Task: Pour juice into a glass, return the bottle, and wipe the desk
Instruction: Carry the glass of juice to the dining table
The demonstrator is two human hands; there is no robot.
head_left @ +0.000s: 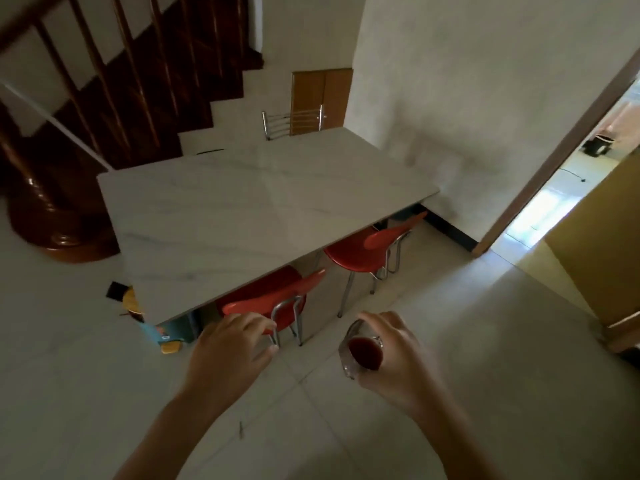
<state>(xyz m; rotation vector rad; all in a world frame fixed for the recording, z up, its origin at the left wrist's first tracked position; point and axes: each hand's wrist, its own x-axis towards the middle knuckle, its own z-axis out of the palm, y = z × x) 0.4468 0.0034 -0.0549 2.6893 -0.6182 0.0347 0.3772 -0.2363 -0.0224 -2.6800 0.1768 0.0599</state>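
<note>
My right hand grips a clear glass holding dark red juice, carried over the floor in front of the table. My left hand is held out beside it with fingers spread and nothing in it, just short of the back of the nearer red chair. The white marble-look table stands ahead with a bare top. No bottle or cloth is in view.
A second red chair is tucked under the table's right side and a metal chair stands at its far end. A wooden staircase rises at the left. An open doorway lies at the right. Colourful items sit by the table's near-left leg.
</note>
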